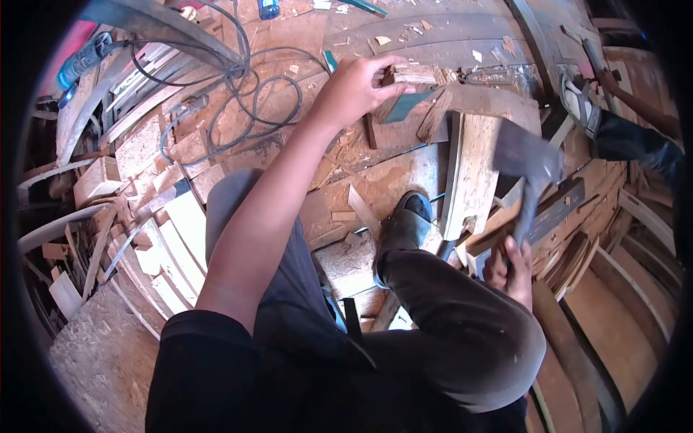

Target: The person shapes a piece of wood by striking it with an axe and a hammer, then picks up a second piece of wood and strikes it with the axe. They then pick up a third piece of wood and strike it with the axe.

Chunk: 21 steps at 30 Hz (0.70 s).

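My right hand [511, 273] is closed round the handle of a hatchet [530, 155]. Its head, slightly blurred, is raised beside a pale upright wood block [473, 162]. Further away, my left hand [361, 86] grips the near end of a rough, splintered piece of wood [422, 74], thumb on one side and fingers on the other. Just below the thumb shows a green-painted surface [408, 107]. A jagged wood chunk [435, 115] stands between that piece and the block.
A dark cable [253, 94] lies coiled on the chip-strewn floor. At upper left rests a teal power tool [83, 61]. Wood offcuts [162, 260] are piled at left, curved planks [613, 296] at right. Another person's shoe [577, 105] and hand [608, 79] are at upper right.
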Each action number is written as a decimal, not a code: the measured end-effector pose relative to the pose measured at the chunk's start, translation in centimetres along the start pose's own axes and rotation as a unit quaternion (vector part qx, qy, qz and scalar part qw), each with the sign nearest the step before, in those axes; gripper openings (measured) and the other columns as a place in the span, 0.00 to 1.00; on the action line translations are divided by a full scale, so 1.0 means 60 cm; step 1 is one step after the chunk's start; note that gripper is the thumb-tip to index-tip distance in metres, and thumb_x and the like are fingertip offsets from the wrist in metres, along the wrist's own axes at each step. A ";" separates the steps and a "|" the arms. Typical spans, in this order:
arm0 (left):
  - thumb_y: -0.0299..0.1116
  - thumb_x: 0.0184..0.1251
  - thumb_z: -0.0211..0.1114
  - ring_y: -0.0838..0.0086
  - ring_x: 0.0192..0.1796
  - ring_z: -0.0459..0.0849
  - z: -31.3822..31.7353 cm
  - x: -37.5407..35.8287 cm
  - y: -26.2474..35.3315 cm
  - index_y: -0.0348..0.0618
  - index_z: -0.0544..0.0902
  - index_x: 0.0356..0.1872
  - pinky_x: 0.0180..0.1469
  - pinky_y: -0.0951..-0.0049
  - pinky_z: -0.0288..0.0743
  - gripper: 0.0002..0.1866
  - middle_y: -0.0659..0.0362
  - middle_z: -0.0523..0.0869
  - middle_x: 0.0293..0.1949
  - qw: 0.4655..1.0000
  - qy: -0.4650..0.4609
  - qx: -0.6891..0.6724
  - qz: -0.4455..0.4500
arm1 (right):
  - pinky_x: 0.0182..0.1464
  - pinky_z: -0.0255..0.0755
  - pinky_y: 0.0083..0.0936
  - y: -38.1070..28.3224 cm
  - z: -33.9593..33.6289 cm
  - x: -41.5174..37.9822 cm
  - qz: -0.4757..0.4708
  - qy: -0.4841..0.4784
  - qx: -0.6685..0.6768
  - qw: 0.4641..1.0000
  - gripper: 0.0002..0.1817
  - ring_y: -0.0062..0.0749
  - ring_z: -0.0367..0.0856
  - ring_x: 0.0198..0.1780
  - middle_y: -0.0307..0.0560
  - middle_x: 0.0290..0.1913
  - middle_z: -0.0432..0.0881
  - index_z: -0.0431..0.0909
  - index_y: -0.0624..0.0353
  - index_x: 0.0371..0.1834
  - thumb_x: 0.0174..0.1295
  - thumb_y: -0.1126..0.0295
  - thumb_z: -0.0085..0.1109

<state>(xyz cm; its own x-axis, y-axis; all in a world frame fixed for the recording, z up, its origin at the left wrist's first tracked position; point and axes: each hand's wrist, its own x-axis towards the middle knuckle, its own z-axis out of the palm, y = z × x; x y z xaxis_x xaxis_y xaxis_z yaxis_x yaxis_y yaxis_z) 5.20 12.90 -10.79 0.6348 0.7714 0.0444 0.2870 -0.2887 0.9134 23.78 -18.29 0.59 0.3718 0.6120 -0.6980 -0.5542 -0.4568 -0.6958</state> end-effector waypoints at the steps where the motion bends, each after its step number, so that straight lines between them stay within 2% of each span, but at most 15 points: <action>1: 0.48 0.55 0.74 0.66 0.29 0.85 0.003 -0.002 -0.003 0.45 0.83 0.51 0.35 0.67 0.77 0.25 0.49 0.85 0.25 1.000 0.011 0.026 0.001 | 0.14 0.54 0.17 -0.014 0.030 0.011 0.027 0.002 -0.050 0.998 0.14 0.18 0.58 0.11 0.34 0.16 0.63 0.67 0.57 0.35 0.67 0.61 0.59; 3: 0.47 0.55 0.74 0.63 0.26 0.84 0.011 -0.004 -0.013 0.44 0.83 0.50 0.33 0.65 0.77 0.25 0.50 0.84 0.23 0.997 0.046 0.053 0.044 | 0.13 0.55 0.17 -0.005 0.073 0.047 0.009 0.038 -0.204 0.978 0.16 0.18 0.60 0.11 0.34 0.16 0.64 0.67 0.57 0.34 0.68 0.58 0.59; 5: 0.48 0.55 0.74 0.60 0.26 0.84 0.008 0.004 -0.017 0.42 0.83 0.49 0.33 0.64 0.77 0.26 0.49 0.84 0.23 0.992 0.075 0.062 0.077 | 0.13 0.55 0.17 -0.018 0.102 0.060 -0.038 -0.021 -0.177 0.983 0.17 0.17 0.62 0.12 0.34 0.16 0.65 0.68 0.56 0.34 0.67 0.55 0.59; 6: 0.49 0.54 0.74 0.58 0.27 0.85 0.008 0.002 -0.018 0.41 0.84 0.49 0.34 0.64 0.77 0.26 0.48 0.85 0.24 0.992 0.081 0.056 0.079 | 0.12 0.56 0.18 -0.044 0.125 0.049 -0.087 0.035 -0.257 0.962 0.18 0.17 0.64 0.12 0.32 0.16 0.67 0.69 0.55 0.32 0.67 0.53 0.59; 8: 0.50 0.52 0.75 0.57 0.30 0.86 0.014 0.000 -0.031 0.40 0.84 0.48 0.36 0.64 0.78 0.28 0.47 0.86 0.27 0.993 0.081 0.026 0.082 | 0.11 0.56 0.17 -0.114 0.130 0.030 -0.224 0.093 -0.295 0.924 0.19 0.16 0.66 0.12 0.32 0.17 0.68 0.70 0.53 0.27 0.69 0.51 0.56; 9: 0.51 0.52 0.75 0.56 0.31 0.86 0.014 0.001 -0.043 0.39 0.84 0.48 0.38 0.64 0.79 0.29 0.47 0.86 0.28 0.993 0.079 0.005 0.083 | 0.11 0.54 0.17 -0.154 0.127 0.022 -0.335 0.127 -0.309 0.881 0.21 0.16 0.64 0.13 0.32 0.16 0.67 0.73 0.55 0.33 0.69 0.47 0.52; 10: 0.51 0.51 0.76 0.55 0.33 0.87 0.013 -0.001 -0.049 0.39 0.84 0.48 0.39 0.65 0.79 0.29 0.46 0.87 0.30 0.993 0.077 -0.017 0.084 | 0.11 0.51 0.18 -0.199 0.129 0.010 -0.404 0.079 -0.213 0.886 0.26 0.17 0.61 0.12 0.33 0.16 0.64 0.74 0.57 0.40 0.69 0.42 0.46; 11: 0.51 0.51 0.76 0.55 0.34 0.87 0.009 -0.006 -0.043 0.38 0.84 0.48 0.40 0.65 0.79 0.30 0.45 0.87 0.32 0.995 0.071 -0.001 0.065 | 0.11 0.49 0.19 -0.246 0.109 -0.004 -0.419 -0.021 -0.123 0.899 0.30 0.19 0.58 0.12 0.34 0.16 0.61 0.72 0.56 0.46 0.68 0.37 0.43; 13: 0.52 0.50 0.76 0.54 0.38 0.87 -0.004 -0.009 -0.024 0.38 0.84 0.47 0.43 0.65 0.80 0.30 0.43 0.87 0.35 0.997 0.056 0.033 0.032 | 0.11 0.49 0.19 -0.302 0.119 -0.024 -0.511 0.011 -0.159 0.845 0.28 0.20 0.56 0.13 0.34 0.17 0.59 0.72 0.54 0.42 0.66 0.37 0.44; 14: 0.52 0.50 0.76 0.52 0.40 0.87 -0.001 -0.007 -0.036 0.36 0.84 0.47 0.45 0.65 0.80 0.31 0.41 0.86 0.37 0.996 0.066 0.046 0.047 | 0.11 0.48 0.20 -0.330 0.124 -0.033 -0.553 0.033 -0.175 0.814 0.27 0.20 0.55 0.14 0.33 0.17 0.57 0.72 0.53 0.41 0.65 0.38 0.44; 16: 0.52 0.51 0.76 0.52 0.40 0.87 0.004 -0.009 -0.042 0.35 0.84 0.48 0.45 0.65 0.80 0.31 0.40 0.86 0.37 0.996 0.068 0.014 0.056 | 0.11 0.49 0.20 -0.335 0.136 -0.025 -0.556 -0.071 -0.148 0.815 0.27 0.21 0.57 0.14 0.34 0.17 0.60 0.72 0.53 0.37 0.65 0.38 0.44; 18: 0.52 0.51 0.75 0.53 0.39 0.88 0.001 -0.012 -0.037 0.35 0.84 0.49 0.44 0.64 0.80 0.32 0.39 0.86 0.36 0.995 0.069 0.035 0.062 | 0.11 0.50 0.22 -0.254 0.168 0.010 -0.501 -0.042 -0.146 0.852 0.30 0.23 0.62 0.14 0.38 0.18 0.67 0.70 0.55 0.35 0.65 0.35 0.44; 19: 0.49 0.53 0.75 0.55 0.39 0.88 0.000 -0.015 -0.030 0.35 0.83 0.49 0.44 0.65 0.79 0.29 0.41 0.86 0.36 0.995 0.063 0.043 0.059 | 0.11 0.50 0.23 -0.204 0.170 0.038 -0.477 0.082 -0.192 0.854 0.29 0.23 0.64 0.14 0.39 0.19 0.69 0.69 0.55 0.32 0.67 0.37 0.43; 20: 0.46 0.55 0.74 0.56 0.39 0.88 0.000 -0.018 -0.024 0.35 0.83 0.49 0.44 0.67 0.79 0.27 0.44 0.87 0.37 0.995 0.056 0.053 0.057 | 0.11 0.51 0.22 -0.173 0.149 0.082 -0.476 0.084 -0.329 0.811 0.27 0.22 0.63 0.12 0.38 0.18 0.70 0.68 0.55 0.30 0.69 0.41 0.43; 21: 0.43 0.56 0.74 0.57 0.39 0.88 0.000 -0.020 -0.021 0.35 0.83 0.48 0.45 0.68 0.79 0.24 0.46 0.88 0.38 0.995 0.049 0.064 0.053 | 0.10 0.51 0.22 -0.142 0.128 0.126 -0.481 0.085 -0.452 0.747 0.25 0.20 0.61 0.11 0.37 0.17 0.70 0.66 0.56 0.29 0.71 0.44 0.44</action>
<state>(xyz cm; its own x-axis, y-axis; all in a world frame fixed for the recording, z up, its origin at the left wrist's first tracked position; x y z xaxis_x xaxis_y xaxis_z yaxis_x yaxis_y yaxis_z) 4.09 12.34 -12.00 0.5958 0.7822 0.1822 0.3147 -0.4361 0.8431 25.59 -4.80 2.52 0.4054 0.8823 0.2391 0.7298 -0.1549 -0.6659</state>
